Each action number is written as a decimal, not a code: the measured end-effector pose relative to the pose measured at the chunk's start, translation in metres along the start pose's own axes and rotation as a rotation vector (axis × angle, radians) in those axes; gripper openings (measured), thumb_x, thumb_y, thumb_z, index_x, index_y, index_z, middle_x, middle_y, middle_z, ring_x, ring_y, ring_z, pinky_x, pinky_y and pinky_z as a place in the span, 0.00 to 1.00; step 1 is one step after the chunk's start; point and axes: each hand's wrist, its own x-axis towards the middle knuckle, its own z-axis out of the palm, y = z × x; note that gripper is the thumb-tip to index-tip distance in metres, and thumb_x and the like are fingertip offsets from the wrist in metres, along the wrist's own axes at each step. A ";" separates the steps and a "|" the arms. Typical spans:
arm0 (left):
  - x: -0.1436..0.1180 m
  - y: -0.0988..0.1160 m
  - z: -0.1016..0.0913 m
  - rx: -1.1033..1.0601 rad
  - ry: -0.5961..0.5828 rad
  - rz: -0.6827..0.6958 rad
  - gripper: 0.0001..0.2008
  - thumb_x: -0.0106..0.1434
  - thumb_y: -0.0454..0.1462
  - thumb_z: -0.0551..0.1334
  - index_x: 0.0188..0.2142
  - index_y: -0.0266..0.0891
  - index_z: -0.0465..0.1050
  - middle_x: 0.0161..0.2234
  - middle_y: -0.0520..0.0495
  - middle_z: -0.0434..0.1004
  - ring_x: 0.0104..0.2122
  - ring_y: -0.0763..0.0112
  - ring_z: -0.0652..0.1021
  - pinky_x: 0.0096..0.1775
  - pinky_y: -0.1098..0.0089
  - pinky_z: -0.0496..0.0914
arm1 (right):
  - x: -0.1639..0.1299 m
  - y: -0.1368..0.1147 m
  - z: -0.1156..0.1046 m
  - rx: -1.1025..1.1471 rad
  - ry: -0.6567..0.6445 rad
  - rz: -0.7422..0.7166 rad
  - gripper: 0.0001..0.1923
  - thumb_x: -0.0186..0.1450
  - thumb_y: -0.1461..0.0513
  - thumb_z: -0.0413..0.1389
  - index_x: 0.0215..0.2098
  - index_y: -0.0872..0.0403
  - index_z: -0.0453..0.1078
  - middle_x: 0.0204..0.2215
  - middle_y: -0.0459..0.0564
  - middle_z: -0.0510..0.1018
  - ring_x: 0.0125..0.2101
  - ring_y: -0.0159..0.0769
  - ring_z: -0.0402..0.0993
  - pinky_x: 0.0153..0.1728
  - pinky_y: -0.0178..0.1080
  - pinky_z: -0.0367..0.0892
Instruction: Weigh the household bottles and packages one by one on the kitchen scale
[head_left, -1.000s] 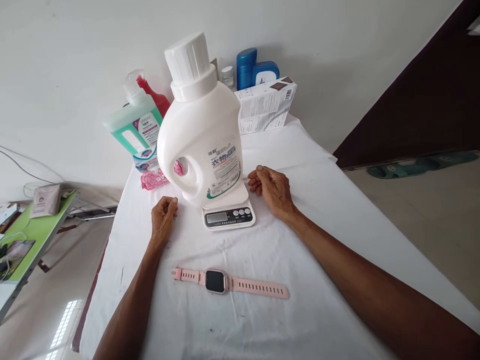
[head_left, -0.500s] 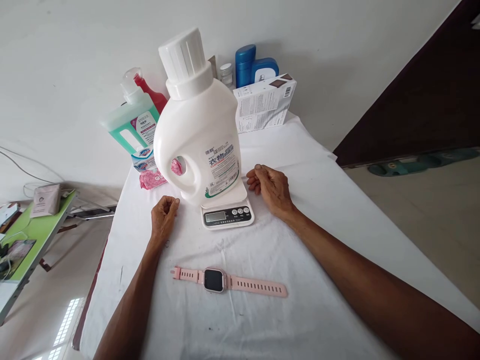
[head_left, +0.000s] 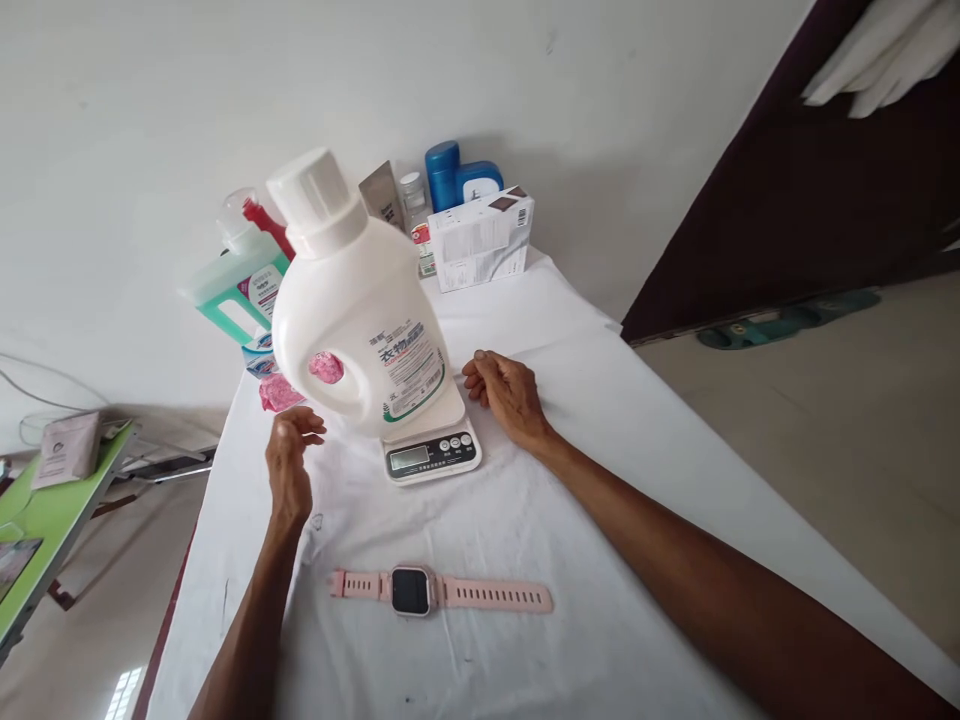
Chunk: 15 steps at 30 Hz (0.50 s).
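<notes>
Item: white detergent jug (head_left: 358, 310) stood on the scale (head_left: 431, 450), centre frame | Change: left hand (head_left: 289, 462) had lifted off the cloth toward the jug's handle, fingers loosely spread, holding nothing (no contact yet) | right hand (head_left: 506, 395) curled, empty, beside the scale | pink watch (head_left: 439, 592) lay lower centre, untouched.

Large white detergent jug (head_left: 356, 300): ribbed white screw cap on, moulded handle loop on its left side, printed label with green trim on front. Stands upright on small white kitchen scale (head_left: 433, 449), covering most of platform. Scale: dark front panel with grey display and round buttons, sits on white cloth. Jug between both hands, touched by neither; scale's right edge close beside right hand.
</notes>
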 end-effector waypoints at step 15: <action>0.041 0.105 0.090 -0.316 0.237 0.113 0.32 0.48 0.56 0.78 0.22 0.41 0.59 0.18 0.60 0.52 0.20 0.79 0.58 0.22 0.73 0.55 | 0.003 -0.001 -0.002 0.008 -0.030 -0.026 0.31 0.71 0.37 0.47 0.30 0.52 0.71 0.24 0.47 0.75 0.24 0.34 0.72 0.28 0.37 0.70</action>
